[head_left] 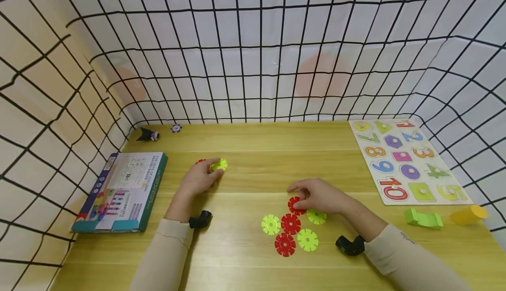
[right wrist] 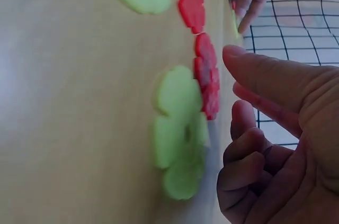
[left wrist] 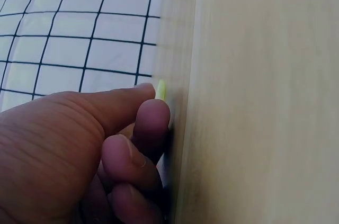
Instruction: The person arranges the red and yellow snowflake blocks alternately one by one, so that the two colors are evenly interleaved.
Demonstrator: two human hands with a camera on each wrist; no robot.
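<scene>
My left hand [head_left: 199, 179] pinches a yellow-green notched plastic disc [head_left: 222, 164] between thumb and fingertips; only the disc's thin edge [left wrist: 161, 88] shows in the left wrist view. Beside it, a red notched disc [head_left: 200, 161] is partly hidden behind that hand. My right hand [head_left: 322, 196] hovers low over the discs on the table, thumb and index finger apart, other fingers loosely curled around nothing. Its thumb overlaps a red disc [head_left: 293, 201] in the head view. Just below lies a yellow-green disc [head_left: 316, 217], also large in the right wrist view.
More red discs [head_left: 290, 224] and yellow-green discs [head_left: 270, 224] lie close together nearby. A boxed set [head_left: 130, 194] lies at left, with a small dark figure [head_left: 148, 134] and a chip [head_left: 175, 128] behind. A number puzzle board [head_left: 409, 163], green block [head_left: 423, 219] and yellow cylinder [head_left: 469, 214] occupy the right.
</scene>
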